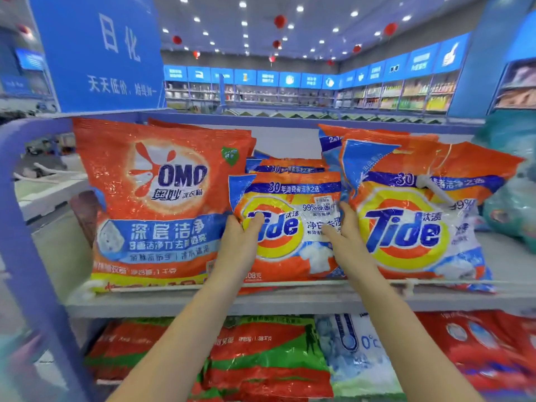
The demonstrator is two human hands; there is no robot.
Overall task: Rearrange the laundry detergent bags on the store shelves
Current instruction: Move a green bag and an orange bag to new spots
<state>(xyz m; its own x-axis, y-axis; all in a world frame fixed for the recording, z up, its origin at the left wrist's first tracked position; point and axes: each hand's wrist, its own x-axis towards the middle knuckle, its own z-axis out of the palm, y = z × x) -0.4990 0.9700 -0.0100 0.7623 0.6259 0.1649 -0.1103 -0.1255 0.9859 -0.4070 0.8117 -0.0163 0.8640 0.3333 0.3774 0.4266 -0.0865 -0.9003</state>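
two bare forearms reach up from the lower edge toward the upper shelf [203,303]. left grip [237,239] holds the left edge of the small tide bag [290,195], thumb laid across its front over the letter t, fingers passing out of sight behind. right grip [345,236] holds the opposite edge, thumb on the front, fingers running up into the gap beside the large tide bag [412,227]. both grips are closed on this one bag. it stands upright, long axis vertical, leaning back on similar bags [290,166] behind it, foot at the shelf's front rail, close between the omo bag [156,198] and the large tide bag. the bag lies straight ahead, about equally near each grip. judgement: the coming move likely needs a straight lift or pull toward the person, since the neighbours may drag along.
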